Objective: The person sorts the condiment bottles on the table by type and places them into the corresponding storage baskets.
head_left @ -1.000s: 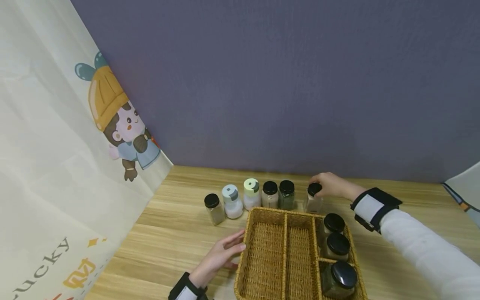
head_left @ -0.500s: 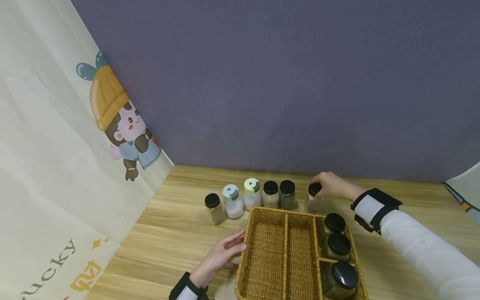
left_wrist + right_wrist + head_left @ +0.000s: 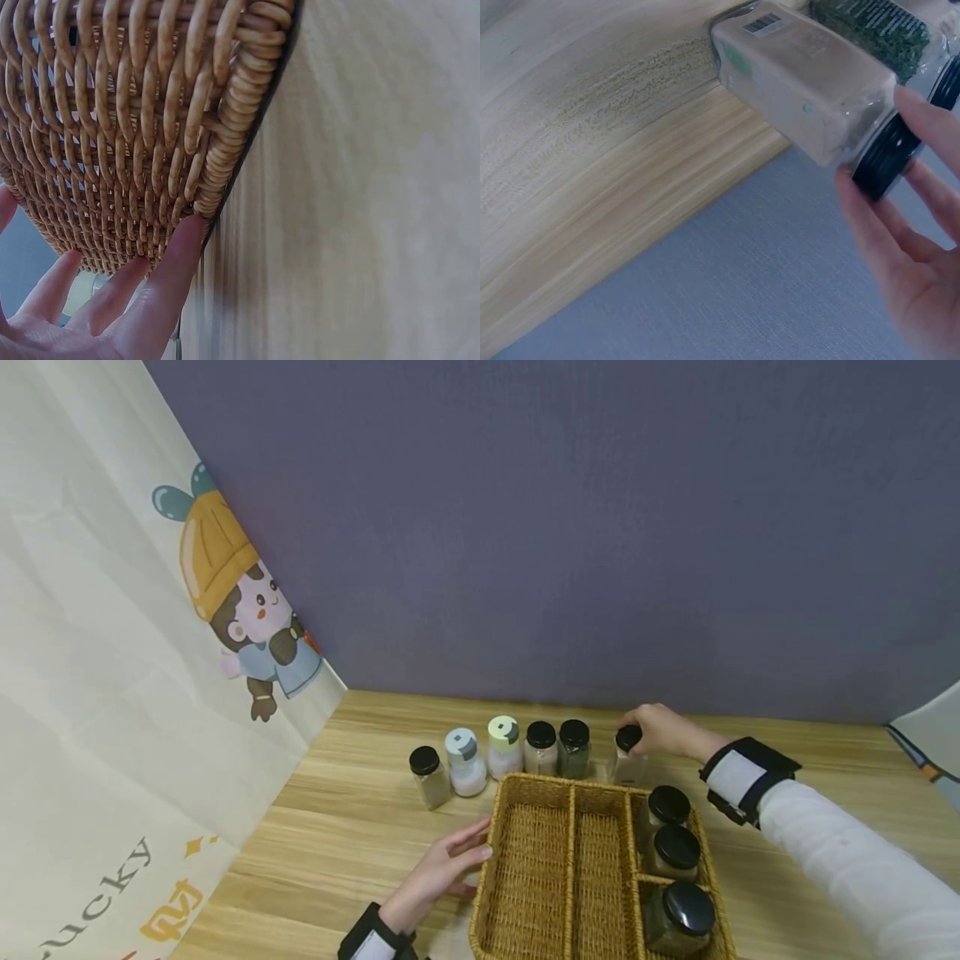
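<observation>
My right hand [image 3: 660, 729] pinches the black lid of a clear square spice jar [image 3: 802, 79] at the back of the table, behind the basket. Pale powder fills that jar, and it stands on the wood. To its left is a jar of green flakes [image 3: 874, 34]. My left hand [image 3: 438, 872] touches the left side of a woven wicker basket [image 3: 525, 860] with its fingers extended; in the left wrist view the fingertips [image 3: 187, 229] press against the weave. Inside the basket's right compartments stand three black-lidded jars [image 3: 678, 914].
Left of the held jar, a row of jars lines the back: a black-lidded one [image 3: 431, 781], a blue-white-capped shaker [image 3: 467, 768], a yellow-green-capped shaker [image 3: 504, 750] and a powder jar [image 3: 540, 752]. A dark wall panel [image 3: 570, 543] rises behind the table; a printed curtain [image 3: 112, 693] hangs at left.
</observation>
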Demonstrator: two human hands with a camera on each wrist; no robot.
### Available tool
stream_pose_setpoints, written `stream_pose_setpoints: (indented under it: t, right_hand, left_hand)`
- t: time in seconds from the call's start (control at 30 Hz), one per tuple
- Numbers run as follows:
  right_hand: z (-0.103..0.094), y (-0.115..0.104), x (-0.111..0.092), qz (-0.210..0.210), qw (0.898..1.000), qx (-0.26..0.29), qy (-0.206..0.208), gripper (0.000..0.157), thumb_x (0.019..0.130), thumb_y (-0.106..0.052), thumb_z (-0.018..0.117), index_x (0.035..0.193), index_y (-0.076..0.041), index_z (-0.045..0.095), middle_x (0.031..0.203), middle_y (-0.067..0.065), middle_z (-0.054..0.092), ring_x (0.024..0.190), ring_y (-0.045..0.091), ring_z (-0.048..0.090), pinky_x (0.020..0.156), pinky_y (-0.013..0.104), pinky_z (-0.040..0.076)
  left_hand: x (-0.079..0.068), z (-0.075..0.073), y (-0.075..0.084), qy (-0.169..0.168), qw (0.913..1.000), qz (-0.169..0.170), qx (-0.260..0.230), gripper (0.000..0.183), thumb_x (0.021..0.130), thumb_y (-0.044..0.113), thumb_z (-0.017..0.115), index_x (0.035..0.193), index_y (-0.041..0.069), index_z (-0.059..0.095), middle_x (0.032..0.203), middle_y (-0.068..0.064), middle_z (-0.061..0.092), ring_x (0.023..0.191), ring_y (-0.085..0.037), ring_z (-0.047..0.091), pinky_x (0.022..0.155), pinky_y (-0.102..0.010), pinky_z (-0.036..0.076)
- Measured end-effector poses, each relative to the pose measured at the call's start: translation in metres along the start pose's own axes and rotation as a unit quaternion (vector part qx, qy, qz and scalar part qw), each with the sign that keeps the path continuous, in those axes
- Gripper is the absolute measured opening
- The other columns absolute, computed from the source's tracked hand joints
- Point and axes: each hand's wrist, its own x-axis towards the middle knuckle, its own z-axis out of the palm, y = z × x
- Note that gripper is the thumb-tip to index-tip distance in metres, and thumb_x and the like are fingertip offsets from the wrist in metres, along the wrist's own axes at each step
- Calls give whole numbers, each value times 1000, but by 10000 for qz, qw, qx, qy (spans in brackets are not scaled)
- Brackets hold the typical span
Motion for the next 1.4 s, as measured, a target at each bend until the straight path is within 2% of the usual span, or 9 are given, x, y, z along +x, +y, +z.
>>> stream_pose_setpoints:
  t: [0.23, 0.4, 0.7, 1.0, 1.23, 1.4]
  right_hand:
    - [4, 2, 0, 25, 9999, -81, 78, 42, 65, -5, 75, 102, 7, 60, 96, 21, 62, 73, 23, 59, 54, 27, 48]
    - [4, 0, -2, 47, 9999, -42, 132, 42, 65, -2, 73, 104, 8, 60, 99, 23, 61, 74, 24, 59, 53, 26, 46]
    - [5, 0, -4, 84, 9998, 151, 61, 40, 68, 2, 66, 107, 9, 58, 103, 25, 59, 67, 15, 56, 48, 21, 39]
    - [5, 2, -4, 66, 9998, 133, 133, 40, 69, 0, 66, 107, 9, 58, 102, 25, 59, 68, 15, 55, 47, 22, 37]
    - [-4, -3, -4, 28, 9990, 93, 434, 39, 68, -2, 66, 105, 8, 59, 98, 24, 60, 59, 10, 49, 44, 22, 35]
    - [-18, -10, -5, 126, 9993, 123, 321, 41, 69, -1, 65, 108, 8, 57, 99, 24, 59, 52, 9, 45, 42, 23, 34]
  left_hand:
    - [0, 0, 0, -25, 10000, 72, -26, 60, 83, 27, 60, 135, 10, 37, 135, -24, 34, 109, -39, 48, 71, -46, 52]
    - [0, 0, 0, 5, 10000, 25, -6, 60, 83, 28, 60, 135, 11, 36, 135, -24, 34, 109, -37, 49, 71, -44, 52]
    - [0, 1, -1, 7, 10000, 6, 15, 59, 84, 26, 59, 135, 10, 35, 135, -25, 33, 108, -37, 49, 70, -43, 52]
    - [0, 1, 0, -7, 10000, 15, 23, 59, 84, 27, 59, 135, 10, 36, 135, -25, 33, 108, -36, 50, 71, -42, 53]
    - [1, 1, 0, 14, 10000, 3, -13, 60, 82, 28, 61, 135, 11, 37, 135, -25, 34, 108, -36, 50, 71, -43, 53]
    - [2, 0, -2, 9, 10000, 2, -43, 59, 83, 27, 60, 135, 11, 36, 134, -25, 34, 108, -37, 49, 70, -44, 52]
